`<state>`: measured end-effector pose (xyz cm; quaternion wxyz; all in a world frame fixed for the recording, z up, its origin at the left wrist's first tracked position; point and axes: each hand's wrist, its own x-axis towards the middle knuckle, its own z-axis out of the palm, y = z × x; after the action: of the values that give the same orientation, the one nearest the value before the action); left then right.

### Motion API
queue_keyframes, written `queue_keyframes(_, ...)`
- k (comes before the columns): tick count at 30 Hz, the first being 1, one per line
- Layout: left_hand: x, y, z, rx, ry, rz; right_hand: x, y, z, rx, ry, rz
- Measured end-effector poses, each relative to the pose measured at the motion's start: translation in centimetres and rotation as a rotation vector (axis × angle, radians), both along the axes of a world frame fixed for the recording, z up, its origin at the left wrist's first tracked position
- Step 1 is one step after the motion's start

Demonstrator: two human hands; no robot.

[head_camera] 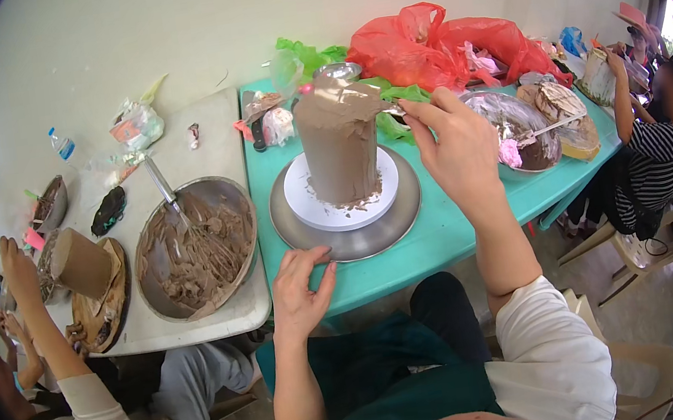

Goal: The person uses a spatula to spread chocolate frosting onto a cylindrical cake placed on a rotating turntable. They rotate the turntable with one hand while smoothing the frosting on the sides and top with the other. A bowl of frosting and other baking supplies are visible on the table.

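Note:
A tall cake covered in brown frosting point(338, 152) stands on a white round board point(303, 200), which rests on a metal round tray point(288, 232). Its top is uneven, and brown crumbs lie around its base. My right hand point(451, 137) holds a small metal spatula point(392, 109) by its near end, with the blade at the cake's upper right edge. My left hand point(305, 287) is at the tray's front rim, thumb and fingers apart, gripping nothing. A whisk point(204, 243) stands in a steel bowl point(252, 246) of brown frosting to the left.
Red plastic bags point(411, 53) lie behind the cake. Right of it are a steel bowl point(528, 114) with pink frosting and a smeared round board point(578, 133). A knife point(258, 134) lies behind left. A co-worker point(84, 402) sits left beside another brown cake point(82, 262); another person point(663, 148) sits right.

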<state>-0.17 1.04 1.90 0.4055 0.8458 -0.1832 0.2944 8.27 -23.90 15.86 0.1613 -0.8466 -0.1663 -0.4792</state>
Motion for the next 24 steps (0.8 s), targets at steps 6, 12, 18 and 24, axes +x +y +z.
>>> queue_keyframes(6,0.2,0.2,-0.5,0.006,-0.018,0.003,0.2,-0.9,0.0,0.027,0.035,-0.055)
queue_keyframes(12,0.1,0.0,0.0,0.009,-0.008,0.004,0.5,-1.6,0.8,0.052,0.010,-0.070)
queue_keyframes(18,0.1,0.1,-0.2,-0.008,-0.022,-0.008,0.4,-1.2,1.9,0.070,0.077,0.146)
queue_keyframes(24,0.1,0.1,-0.1,-0.005,-0.018,-0.009,0.5,-0.5,2.1,0.044,0.110,0.171)
